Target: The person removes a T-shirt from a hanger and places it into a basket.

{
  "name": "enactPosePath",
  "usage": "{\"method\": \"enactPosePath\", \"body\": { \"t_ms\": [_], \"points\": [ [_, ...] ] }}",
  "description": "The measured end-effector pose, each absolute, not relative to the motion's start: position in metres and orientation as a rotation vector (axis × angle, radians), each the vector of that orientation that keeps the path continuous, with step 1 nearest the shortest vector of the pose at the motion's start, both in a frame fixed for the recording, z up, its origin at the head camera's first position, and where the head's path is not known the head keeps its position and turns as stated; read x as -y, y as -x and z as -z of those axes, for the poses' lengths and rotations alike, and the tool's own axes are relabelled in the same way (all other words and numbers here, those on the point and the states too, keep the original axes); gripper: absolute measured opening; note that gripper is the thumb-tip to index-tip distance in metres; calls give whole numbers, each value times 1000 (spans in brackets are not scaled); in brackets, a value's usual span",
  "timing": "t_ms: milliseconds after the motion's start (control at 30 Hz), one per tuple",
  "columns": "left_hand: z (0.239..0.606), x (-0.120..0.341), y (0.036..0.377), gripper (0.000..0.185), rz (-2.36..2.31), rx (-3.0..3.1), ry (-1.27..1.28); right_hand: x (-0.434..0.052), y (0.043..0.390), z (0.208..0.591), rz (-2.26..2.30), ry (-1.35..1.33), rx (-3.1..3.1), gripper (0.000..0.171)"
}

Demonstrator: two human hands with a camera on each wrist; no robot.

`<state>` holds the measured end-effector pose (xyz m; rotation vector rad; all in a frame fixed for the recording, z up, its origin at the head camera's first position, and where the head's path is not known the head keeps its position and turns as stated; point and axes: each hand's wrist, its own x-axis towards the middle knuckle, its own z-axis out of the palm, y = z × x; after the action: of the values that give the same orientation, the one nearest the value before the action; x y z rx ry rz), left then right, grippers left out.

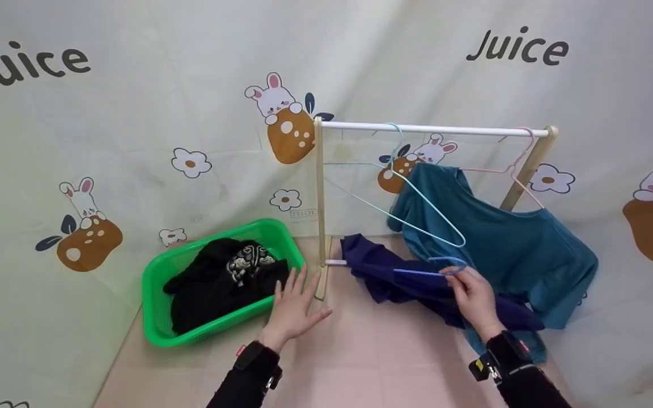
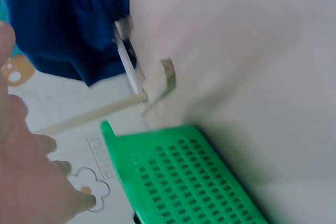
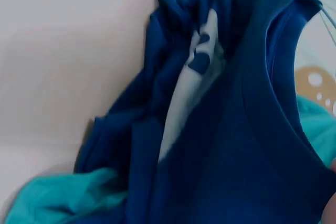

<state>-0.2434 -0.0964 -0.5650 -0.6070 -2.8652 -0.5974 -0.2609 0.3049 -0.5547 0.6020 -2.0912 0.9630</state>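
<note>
My right hand (image 1: 474, 297) pinches a blue hanger (image 1: 417, 272) that carries a navy shirt (image 1: 383, 272), low in front of the rack. The right wrist view shows the navy shirt's neckline, folds and a white print (image 3: 181, 95); only a bit of that hand appears at the edge. With fingers spread, my left hand (image 1: 293, 309) is at the right side of a green basket (image 1: 148, 283) and holds nothing. In the left wrist view its fingers stick out beyond the basket's perforated wall (image 2: 178, 171). Black clothing (image 1: 207, 289) with a patterned patch lies inside the basket.
A small wooden rack has a white top rail (image 1: 445, 130). From it hang a bare light-blue hanger (image 1: 428, 202) and a pink hanger (image 1: 522, 153) bearing a teal shirt (image 1: 491, 243), partly behind the navy one. A printed cloth backdrop surrounds the pale table (image 1: 355, 351).
</note>
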Motion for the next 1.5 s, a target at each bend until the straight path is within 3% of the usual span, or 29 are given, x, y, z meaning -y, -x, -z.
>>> {"method": "enactPosePath", "body": {
  "t_ms": [267,567,700,1000,1167,1500],
  "points": [
    [562,72,243,84,544,2677,797,-271,251,553,-979,-844,2087,33],
    [566,67,244,33,492,2324,916,-242,232,523,-1145,-931,2027,36],
    [568,71,245,20,556,2179,953,-238,226,512,-1161,-919,2023,32],
    [561,88,244,17,735,2161,724,-253,231,509,-1200,-746,2009,23],
    [561,96,244,17,807,2130,597,-263,232,509,-1450,-677,1963,16],
    [573,81,239,10,759,2223,671,-254,237,509,-1730,-564,1849,10]
  ]
}}
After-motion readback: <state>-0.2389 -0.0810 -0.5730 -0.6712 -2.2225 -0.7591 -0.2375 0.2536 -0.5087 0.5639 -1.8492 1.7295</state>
